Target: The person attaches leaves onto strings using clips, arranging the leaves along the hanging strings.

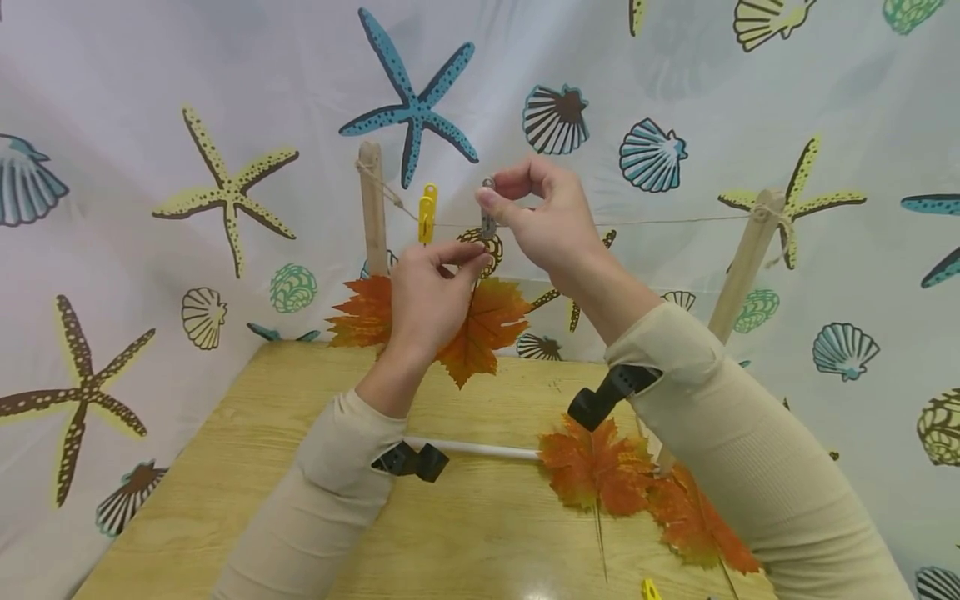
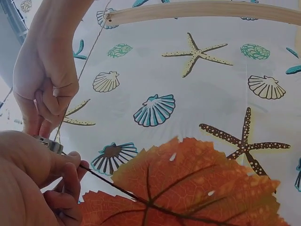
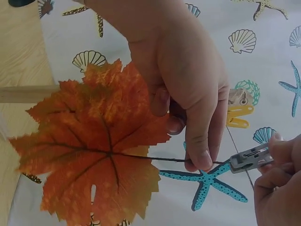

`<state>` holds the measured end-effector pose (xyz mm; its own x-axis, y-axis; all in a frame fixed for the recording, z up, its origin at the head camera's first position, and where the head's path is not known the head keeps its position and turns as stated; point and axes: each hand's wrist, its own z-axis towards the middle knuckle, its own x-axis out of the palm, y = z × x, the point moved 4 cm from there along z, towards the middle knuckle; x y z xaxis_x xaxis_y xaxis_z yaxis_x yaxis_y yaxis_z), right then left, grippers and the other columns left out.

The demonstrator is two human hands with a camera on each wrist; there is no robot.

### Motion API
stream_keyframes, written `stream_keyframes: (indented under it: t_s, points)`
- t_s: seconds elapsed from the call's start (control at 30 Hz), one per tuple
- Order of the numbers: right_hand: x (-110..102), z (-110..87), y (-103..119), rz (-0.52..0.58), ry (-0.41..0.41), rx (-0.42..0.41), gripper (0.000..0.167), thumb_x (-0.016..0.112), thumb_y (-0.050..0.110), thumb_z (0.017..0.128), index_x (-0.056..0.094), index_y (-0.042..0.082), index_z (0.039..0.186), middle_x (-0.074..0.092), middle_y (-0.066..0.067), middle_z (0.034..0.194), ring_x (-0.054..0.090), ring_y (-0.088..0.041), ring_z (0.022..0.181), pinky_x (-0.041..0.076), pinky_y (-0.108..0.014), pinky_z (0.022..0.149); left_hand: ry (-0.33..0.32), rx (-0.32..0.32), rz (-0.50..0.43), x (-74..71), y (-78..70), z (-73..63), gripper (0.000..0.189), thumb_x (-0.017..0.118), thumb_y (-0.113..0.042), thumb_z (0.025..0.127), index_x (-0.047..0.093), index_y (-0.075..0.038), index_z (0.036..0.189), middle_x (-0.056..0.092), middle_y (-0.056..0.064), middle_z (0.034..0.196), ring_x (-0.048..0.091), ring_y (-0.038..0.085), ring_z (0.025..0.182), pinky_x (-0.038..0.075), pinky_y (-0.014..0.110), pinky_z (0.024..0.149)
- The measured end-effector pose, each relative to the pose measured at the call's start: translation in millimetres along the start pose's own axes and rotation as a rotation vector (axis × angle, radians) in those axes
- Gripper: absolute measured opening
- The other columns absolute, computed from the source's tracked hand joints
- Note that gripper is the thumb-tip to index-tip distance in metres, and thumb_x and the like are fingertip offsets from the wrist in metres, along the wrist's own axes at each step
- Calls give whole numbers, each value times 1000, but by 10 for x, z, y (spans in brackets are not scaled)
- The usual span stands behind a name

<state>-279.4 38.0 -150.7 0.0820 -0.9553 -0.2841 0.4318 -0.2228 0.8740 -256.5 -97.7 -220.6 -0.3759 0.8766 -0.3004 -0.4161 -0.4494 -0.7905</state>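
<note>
My left hand (image 1: 431,296) pinches the dark stem of an orange artificial maple leaf (image 1: 487,329), which hangs below the fingers. Above it, my right hand (image 1: 551,217) pinches the upper end of a grey clothespin (image 1: 488,212) at the twine (image 1: 660,222). In the right wrist view the jaws of the grey clothespin (image 3: 249,159) meet the tip of the stem (image 3: 174,160). To the left, a yellow clothespin (image 1: 427,215) sits on the twine, above another orange leaf (image 1: 367,312) partly hidden by my left hand.
Two wooden posts (image 1: 372,208) (image 1: 746,262) hold the twine. On the wooden table (image 1: 465,517) lie two more orange leaves (image 1: 596,467) (image 1: 697,512), a white rod (image 1: 480,448) and a yellow clothespin (image 1: 650,590) at the front edge. A patterned curtain (image 1: 300,67) hangs behind.
</note>
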Motion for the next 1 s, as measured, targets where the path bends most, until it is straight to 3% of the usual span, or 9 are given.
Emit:
stream_keyframes:
  t_s: [0.3,0.5,0.7,1.0]
  points:
    - [34,-37,-16,-162,22,30,31,70,31,94,66,12,119,66,-1,115,62,-17,106,51,-36,92,19,-15,51,-30,34,-48,19,72,-24,93,80,-10,104,76,4,102,62,18,72,50,26,61]
    - [12,-53,-9,-117,-2,50,24,71,27,94,67,11,111,66,-2,110,63,-19,98,49,-33,84,-10,-20,30,-49,31,-44,18,72,-24,94,81,-12,104,76,3,94,55,18,65,44,25,54]
    - [24,-63,-12,-63,2,50,21,71,24,94,66,10,109,66,-4,109,62,-21,97,48,-33,85,-42,-7,9,-47,-24,-30,20,73,-25,93,80,-11,105,76,4,88,53,18,61,42,22,51]
    - [-7,-72,-17,-201,53,69,33,71,33,94,67,13,120,68,0,119,61,-16,112,50,-38,97,-27,-13,-15,-47,-2,-38,21,74,-22,92,80,-7,106,77,8,94,53,19,62,43,21,54]
